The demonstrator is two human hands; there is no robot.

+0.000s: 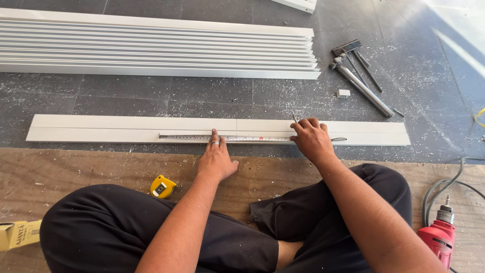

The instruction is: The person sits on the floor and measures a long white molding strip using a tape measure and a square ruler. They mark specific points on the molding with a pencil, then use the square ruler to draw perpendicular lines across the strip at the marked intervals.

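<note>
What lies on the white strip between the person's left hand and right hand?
In the head view, a stretch of extended tape measure blade runs along the white strip between the left hand and the right hand; nothing else lies there.

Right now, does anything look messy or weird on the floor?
Yes: white shavings and dust are scattered over the dark floor and wooden board. The small white block lies loose beside the metal tools. Nothing looks broken.

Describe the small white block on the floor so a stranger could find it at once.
Start at the stack of white rails along the top. Past its right end lies a long metal tool. The small white block sits just left of its shaft, the only loose cube-like piece there.
</note>
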